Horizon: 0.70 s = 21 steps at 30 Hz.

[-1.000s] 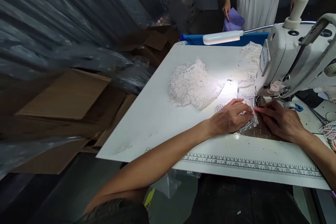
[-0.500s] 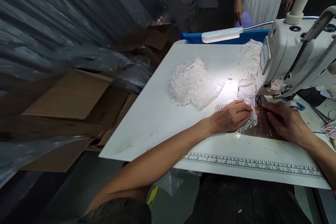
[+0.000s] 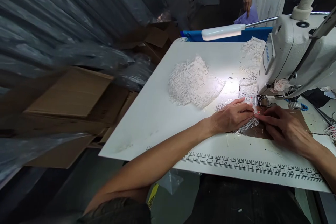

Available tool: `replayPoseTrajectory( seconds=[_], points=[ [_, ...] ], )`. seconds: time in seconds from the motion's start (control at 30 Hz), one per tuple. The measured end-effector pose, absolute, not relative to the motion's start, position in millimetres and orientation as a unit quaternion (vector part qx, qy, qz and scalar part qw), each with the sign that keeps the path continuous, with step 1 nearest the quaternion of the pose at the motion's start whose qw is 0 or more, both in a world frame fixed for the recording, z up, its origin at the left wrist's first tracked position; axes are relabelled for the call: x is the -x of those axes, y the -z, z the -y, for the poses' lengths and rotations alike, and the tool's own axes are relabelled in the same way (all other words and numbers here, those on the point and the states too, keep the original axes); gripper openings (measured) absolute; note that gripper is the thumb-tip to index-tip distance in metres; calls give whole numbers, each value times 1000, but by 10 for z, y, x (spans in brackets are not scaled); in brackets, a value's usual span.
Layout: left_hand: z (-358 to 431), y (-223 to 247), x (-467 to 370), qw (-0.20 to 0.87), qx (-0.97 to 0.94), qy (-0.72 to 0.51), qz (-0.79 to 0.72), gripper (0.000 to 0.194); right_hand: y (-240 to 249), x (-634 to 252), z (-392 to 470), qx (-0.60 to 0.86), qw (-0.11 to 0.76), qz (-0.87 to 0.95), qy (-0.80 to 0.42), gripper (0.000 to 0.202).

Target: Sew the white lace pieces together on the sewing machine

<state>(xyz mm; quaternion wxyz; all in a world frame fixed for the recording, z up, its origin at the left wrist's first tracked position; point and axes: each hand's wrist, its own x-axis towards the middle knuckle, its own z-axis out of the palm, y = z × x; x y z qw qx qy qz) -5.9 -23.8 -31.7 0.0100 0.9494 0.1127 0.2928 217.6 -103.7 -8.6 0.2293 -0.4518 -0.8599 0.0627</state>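
A piece of white lace (image 3: 251,124) lies by the presser foot of the white sewing machine (image 3: 282,52), with a small red mark near its edge. My left hand (image 3: 232,116) rests on this lace, fingers stretched out and lying flat, covering part of it. From the other side my right hand (image 3: 287,127) reaches over the brown plate (image 3: 258,132), its fingertips closed at the lace's right edge beside the left fingers. More lace (image 3: 249,77) stretches behind the foot. A heaped bundle of white lace (image 3: 195,82) sits left of my hands, under the lamp's light.
A white lamp (image 3: 223,32) reaches over the table's back. Scissors (image 3: 324,114) lie right of the machine. A printed ruler (image 3: 249,164) runs along the front edge. Cardboard boxes (image 3: 70,92) stand at left. Behind the table a person (image 3: 269,0) holds something purple (image 3: 248,15).
My right hand has drawn back from near the presser foot toward me, and its fingertips now meet the lace edge. My left hand stays on the lace. The view has shifted slightly.
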Motion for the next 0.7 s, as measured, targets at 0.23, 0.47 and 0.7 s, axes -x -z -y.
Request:
replayPoseTrajectory(
  seconds=[0.23, 0.47, 0.7],
  points=[
    [252, 249, 66, -9, -951, -288, -108, 21, 133, -2151, 1057, 455, 184, 872, 1, 35],
    [238, 227, 61, -56, -953, -246, -166, 24, 132, -2151, 1076, 447, 178, 877, 17, 34],
    [245, 223, 62, -61, -958, -230, -159, 29, 124, -2131, 1084, 441, 179, 879, 38, 34]
  ],
)
